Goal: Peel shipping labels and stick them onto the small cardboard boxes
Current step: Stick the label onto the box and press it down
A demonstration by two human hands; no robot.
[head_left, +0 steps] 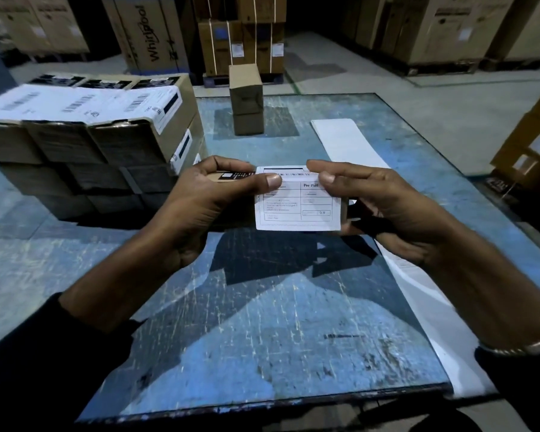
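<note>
Scratched blue table (262, 322), worn paint, flat rectangular top. At its left, a stack (85, 145) of small brown cardboard boxes in tight rows, white barcoded labels across the top layer and down the side. Two plain boxes (246, 99) stacked upright at the far middle. White backing strip (345, 141) runs along the right side, glossy, long. Left hand (206, 201) grips a small box (228, 176), thumb pinning the label (296, 201) top edge; right hand (378, 204) pinches the label's other top corner. Label is white, rectangular, printed grid, hanging over the box's near face.
</note>
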